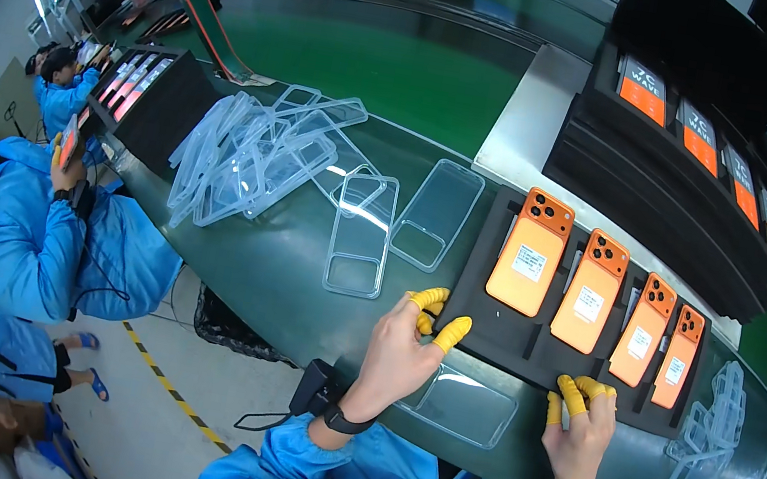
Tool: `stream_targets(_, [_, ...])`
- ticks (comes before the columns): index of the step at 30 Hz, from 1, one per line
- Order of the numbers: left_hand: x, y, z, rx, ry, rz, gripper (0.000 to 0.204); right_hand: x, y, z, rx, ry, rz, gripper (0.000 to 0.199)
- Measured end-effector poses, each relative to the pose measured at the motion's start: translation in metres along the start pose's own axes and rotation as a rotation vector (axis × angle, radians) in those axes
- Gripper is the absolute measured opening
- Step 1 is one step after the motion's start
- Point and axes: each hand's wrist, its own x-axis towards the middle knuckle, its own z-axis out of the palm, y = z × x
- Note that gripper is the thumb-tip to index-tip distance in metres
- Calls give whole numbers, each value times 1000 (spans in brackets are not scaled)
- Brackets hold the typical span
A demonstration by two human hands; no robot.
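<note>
Spread apart, thumb and fingers of the left hand point(397, 353) meet the near left corner of the black tray point(499, 337); the right hand point(579, 440) bends its fingers at the near edge. Whether either pinches, I cannot tell. Four orange phones point(514, 293) sit in the tray, camera side up. One clear case point(474, 409) lies between the hands, nearer; a case pile point(244, 160) covers the table point(277, 298) farther left. Far right stand stacked trays point(639, 166).

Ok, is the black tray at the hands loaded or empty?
Loaded: the black tray holds four orange phones in a row, backs up.
</note>
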Motion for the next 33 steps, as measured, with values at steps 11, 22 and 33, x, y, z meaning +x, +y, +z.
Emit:
stream_targets(11, [-22,-17,-43,185,120,236,44,24,-5,-3,49,-88,-82,29])
stream_targets(22, [-60,-36,-79,178,-253,419,95,117,-32,-30,-379,-168,-254,21])
stream_targets(33, [-42,-46,-82,198,-418,487,93,131,30,62,-163,-92,25,18])
